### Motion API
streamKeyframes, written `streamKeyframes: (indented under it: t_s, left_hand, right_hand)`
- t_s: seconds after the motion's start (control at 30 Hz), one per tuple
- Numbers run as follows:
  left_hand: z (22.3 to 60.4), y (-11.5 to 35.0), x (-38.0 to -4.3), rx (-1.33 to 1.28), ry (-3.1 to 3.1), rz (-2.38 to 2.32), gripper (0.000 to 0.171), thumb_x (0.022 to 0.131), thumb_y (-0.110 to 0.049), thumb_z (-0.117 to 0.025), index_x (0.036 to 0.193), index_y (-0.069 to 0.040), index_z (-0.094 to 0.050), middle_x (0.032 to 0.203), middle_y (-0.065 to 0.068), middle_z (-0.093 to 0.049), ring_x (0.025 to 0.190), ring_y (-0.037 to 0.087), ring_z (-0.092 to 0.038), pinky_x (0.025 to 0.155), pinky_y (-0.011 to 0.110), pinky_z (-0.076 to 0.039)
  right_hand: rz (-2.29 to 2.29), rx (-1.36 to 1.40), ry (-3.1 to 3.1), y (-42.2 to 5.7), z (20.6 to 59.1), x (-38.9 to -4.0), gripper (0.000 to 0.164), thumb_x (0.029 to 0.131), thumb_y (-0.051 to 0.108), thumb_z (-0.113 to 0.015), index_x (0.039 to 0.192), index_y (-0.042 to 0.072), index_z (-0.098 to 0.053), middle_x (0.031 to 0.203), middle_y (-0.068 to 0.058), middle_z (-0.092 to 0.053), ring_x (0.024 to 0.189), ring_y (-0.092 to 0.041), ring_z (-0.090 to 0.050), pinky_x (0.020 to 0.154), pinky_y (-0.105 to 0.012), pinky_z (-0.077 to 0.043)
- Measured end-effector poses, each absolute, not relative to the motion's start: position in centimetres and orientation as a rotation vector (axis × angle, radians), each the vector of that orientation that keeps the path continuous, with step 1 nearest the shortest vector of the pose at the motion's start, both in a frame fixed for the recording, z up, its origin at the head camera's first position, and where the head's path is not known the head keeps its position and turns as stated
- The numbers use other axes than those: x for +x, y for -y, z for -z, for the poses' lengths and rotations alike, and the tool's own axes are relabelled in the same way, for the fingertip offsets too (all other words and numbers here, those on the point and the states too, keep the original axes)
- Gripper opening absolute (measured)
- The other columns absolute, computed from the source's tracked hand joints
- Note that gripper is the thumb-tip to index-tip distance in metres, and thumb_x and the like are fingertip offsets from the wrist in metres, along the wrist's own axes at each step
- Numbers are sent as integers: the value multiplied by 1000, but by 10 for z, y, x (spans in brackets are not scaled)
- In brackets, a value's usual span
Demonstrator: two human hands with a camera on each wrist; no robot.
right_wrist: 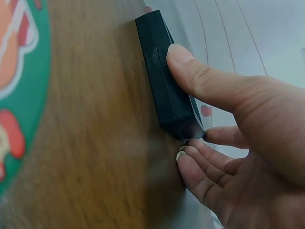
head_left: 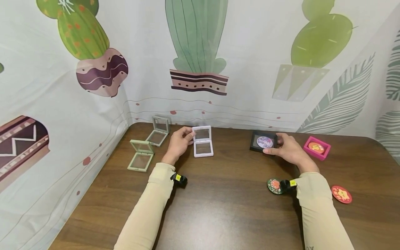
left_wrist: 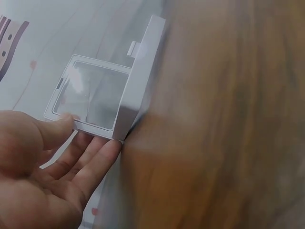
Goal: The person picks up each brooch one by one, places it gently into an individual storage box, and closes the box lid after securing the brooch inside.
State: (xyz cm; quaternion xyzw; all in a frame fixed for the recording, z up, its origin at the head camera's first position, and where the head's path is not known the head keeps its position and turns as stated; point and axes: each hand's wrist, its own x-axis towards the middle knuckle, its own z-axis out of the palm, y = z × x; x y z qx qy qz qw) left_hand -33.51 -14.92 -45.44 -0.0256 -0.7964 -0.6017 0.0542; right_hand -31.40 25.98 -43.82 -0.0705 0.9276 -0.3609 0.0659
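A white hinged display case (head_left: 203, 141) with clear windows stands unfolded on the table, its lid tilted up. My left hand (head_left: 179, 144) pinches the left edge of that lid, thumb on the frame and fingers behind it, as the left wrist view shows. Further right lies a closed black display case (head_left: 254, 146), and a purple patterned round disc (head_left: 265, 142) shows through its window. The right hand (head_left: 290, 150) grips the black case at its right end, the thumb along the near side (right_wrist: 159, 76) and the other fingers round the end.
Two more unfolded cases, grey (head_left: 157, 138) and green (head_left: 139, 162), stand at the left. A pink case (head_left: 326, 152) with a disc inside is right of the right hand. A green disc (head_left: 275, 186) and a red disc (head_left: 341, 194) lie nearer on the wooden table (head_left: 212, 208).
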Motion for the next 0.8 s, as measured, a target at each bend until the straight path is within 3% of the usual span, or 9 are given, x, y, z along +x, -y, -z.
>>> streamKeyframes:
  t_s: [0.8]
  left_hand:
    - [454, 137, -326, -129, 2423, 1869, 19, 105, -3, -66, 120, 8, -68, 117, 21, -69, 113, 35, -68, 94, 38, -60]
  right_hand:
    - [1078, -153, -2768, -265, 438, -313, 106, 94, 43, -82, 160, -15, -21, 145, -43, -44, 132, -56, -46, 111, -68, -38]
